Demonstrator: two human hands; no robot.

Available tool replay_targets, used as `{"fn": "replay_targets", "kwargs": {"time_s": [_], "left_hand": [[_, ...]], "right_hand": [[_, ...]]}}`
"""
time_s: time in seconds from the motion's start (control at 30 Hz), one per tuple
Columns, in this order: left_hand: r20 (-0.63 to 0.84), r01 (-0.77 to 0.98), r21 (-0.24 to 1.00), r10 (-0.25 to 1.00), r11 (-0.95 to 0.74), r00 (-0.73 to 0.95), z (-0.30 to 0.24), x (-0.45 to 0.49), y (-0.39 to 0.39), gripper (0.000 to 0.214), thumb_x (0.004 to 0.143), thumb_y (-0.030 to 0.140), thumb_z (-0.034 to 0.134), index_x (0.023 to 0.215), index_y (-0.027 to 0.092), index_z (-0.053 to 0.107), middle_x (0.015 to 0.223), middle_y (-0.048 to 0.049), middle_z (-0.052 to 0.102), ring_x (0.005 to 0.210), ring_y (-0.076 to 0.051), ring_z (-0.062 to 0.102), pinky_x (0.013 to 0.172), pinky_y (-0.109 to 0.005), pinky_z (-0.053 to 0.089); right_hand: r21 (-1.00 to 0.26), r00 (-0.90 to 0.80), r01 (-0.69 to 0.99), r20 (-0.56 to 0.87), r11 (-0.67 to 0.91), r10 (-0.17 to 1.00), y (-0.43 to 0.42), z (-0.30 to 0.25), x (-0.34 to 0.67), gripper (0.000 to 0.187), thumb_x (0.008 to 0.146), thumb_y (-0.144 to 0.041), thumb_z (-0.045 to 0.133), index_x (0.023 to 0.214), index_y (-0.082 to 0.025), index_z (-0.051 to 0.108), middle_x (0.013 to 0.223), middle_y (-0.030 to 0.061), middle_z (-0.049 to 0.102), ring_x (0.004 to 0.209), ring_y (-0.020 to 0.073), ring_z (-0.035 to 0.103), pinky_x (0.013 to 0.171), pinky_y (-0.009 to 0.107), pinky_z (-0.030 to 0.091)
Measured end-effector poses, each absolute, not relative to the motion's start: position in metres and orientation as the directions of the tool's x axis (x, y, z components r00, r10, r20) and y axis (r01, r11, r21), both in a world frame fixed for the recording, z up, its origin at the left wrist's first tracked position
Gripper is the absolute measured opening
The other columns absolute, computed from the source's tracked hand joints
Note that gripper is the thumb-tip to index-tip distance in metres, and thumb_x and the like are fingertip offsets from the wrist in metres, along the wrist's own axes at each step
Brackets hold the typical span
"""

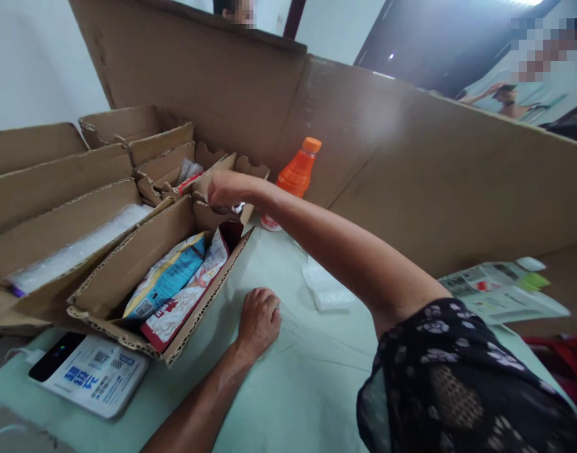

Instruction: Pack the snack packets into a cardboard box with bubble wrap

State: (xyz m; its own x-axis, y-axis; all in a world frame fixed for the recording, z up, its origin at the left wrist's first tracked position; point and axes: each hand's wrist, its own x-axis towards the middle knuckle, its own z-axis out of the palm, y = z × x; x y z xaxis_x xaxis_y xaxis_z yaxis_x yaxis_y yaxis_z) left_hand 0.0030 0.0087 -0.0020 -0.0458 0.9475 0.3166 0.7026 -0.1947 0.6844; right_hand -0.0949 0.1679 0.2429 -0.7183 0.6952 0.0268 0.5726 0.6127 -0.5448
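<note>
My left hand (260, 321) rests on the pale green tabletop, its fingers curled in and nothing visible in them. Across the table, my right hand (229, 189) reaches over a small cardboard box at the back, its fingers bent down. The box wall and the hand itself hide the fingertips, so what they hold cannot be made out. Some small white thing (240, 207) shows just beside that hand. Nearest to my left hand is a long open cardboard box (207, 308) holding a blue and yellow packet (168, 274) and a white and red packet (189, 292).
More open cardboard boxes (56, 163) stand at left, one with a clear plastic-wrapped item (85, 245). An orange-capped bottle (297, 170) leans near the tall cardboard wall (411, 163). Bubble wrap (328, 286), a white device (99, 371) and a green-white pouch (505, 289) lie around. People appear beyond.
</note>
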Motion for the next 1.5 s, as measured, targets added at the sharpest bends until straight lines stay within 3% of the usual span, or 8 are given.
{"fn": "replay_targets", "kwargs": {"time_s": [0.13,0.3,0.47,0.67,0.83,1.1,1.27,1.5], "left_hand": [[0.316,0.691,0.694,0.948,-0.202,-0.041,-0.003,0.002,0.008,0.020,0.083,0.007,0.058,0.092,0.023,0.067,0.109,-0.0053,0.070,0.107,-0.023,0.060,0.099,-0.042,0.046],[0.327,0.686,0.696,0.944,-0.214,-0.037,-0.004,0.000,0.005,0.022,0.083,0.008,0.057,0.093,0.023,0.068,0.109,-0.0060,0.072,0.107,-0.025,0.060,0.096,-0.042,0.047],[0.341,0.694,0.685,0.939,-0.222,-0.036,-0.006,0.000,0.004,0.021,0.085,0.010,0.056,0.092,0.024,0.070,0.108,-0.0061,0.072,0.106,-0.025,0.061,0.094,-0.042,0.047],[0.339,0.708,0.671,0.940,-0.222,-0.027,-0.007,0.000,0.004,0.021,0.085,0.012,0.055,0.093,0.024,0.070,0.110,-0.0070,0.072,0.108,-0.026,0.061,0.096,-0.044,0.047],[0.333,0.716,0.664,0.943,-0.215,-0.025,-0.005,0.000,0.004,0.022,0.083,0.011,0.057,0.093,0.025,0.071,0.110,-0.0059,0.072,0.108,-0.025,0.061,0.096,-0.043,0.048],[0.321,0.705,0.682,0.946,-0.197,-0.047,-0.002,0.003,0.006,0.023,0.081,0.007,0.056,0.091,0.023,0.070,0.109,-0.0063,0.070,0.106,-0.024,0.059,0.098,-0.043,0.047],[0.298,0.691,0.696,0.954,-0.194,-0.033,-0.002,0.004,0.007,0.021,0.081,0.007,0.057,0.091,0.022,0.068,0.109,-0.0064,0.069,0.108,-0.024,0.058,0.099,-0.042,0.047],[0.245,0.669,0.725,0.969,-0.164,-0.029,0.001,0.005,0.009,0.019,0.083,0.009,0.057,0.093,0.022,0.065,0.111,-0.0072,0.067,0.112,-0.025,0.056,0.102,-0.043,0.046]], "right_hand": [[-0.648,-0.716,0.484,0.094,0.589,0.692,0.174,0.286,-0.019,0.018,0.090,-0.001,0.058,0.081,-0.009,0.072,0.069,-0.0010,0.070,0.067,0.0087,0.069,0.073,0.021,0.059],[-0.841,-0.340,0.445,0.160,0.309,0.927,0.207,0.275,0.121,0.013,0.094,-0.011,0.060,0.088,-0.012,0.071,0.078,0.0030,0.075,0.072,0.0124,0.073,0.078,0.027,0.061],[-0.676,-0.144,0.733,-0.037,0.081,0.989,0.205,0.191,0.221,0.036,0.092,-0.019,0.061,0.127,-0.011,0.066,0.094,0.0125,0.078,0.072,0.0190,0.075,0.077,0.036,0.062],[-0.264,-0.472,0.871,-0.208,0.415,0.857,0.118,0.112,0.259,0.062,0.070,-0.018,0.078,0.131,-0.027,0.068,0.143,0.0156,0.064,0.131,0.0371,0.061,0.111,0.055,0.045],[-0.405,-0.504,0.805,-0.079,0.434,0.860,0.095,0.109,0.252,0.024,0.083,-0.019,0.060,0.090,-0.032,0.079,0.102,0.0132,0.080,0.100,0.0350,0.075,0.092,0.049,0.053],[-0.379,-0.232,0.798,0.526,0.469,0.818,0.148,0.194,0.225,0.025,0.093,-0.045,0.054,0.105,-0.034,0.073,0.111,0.0081,0.077,0.110,0.0363,0.071,0.102,0.057,0.051],[-0.060,-0.428,0.886,0.273,0.459,0.862,0.175,0.212,0.178,0.022,0.079,-0.029,0.077,0.101,-0.025,0.077,0.113,0.0168,0.077,0.111,0.0424,0.068,0.098,0.062,0.049],[-0.112,-0.772,0.567,0.273,0.816,0.574,0.188,0.259,-0.016,0.029,0.091,-0.022,0.066,0.119,-0.020,0.074,0.131,0.0092,0.071,0.123,0.0311,0.064,0.108,0.046,0.048]]}}
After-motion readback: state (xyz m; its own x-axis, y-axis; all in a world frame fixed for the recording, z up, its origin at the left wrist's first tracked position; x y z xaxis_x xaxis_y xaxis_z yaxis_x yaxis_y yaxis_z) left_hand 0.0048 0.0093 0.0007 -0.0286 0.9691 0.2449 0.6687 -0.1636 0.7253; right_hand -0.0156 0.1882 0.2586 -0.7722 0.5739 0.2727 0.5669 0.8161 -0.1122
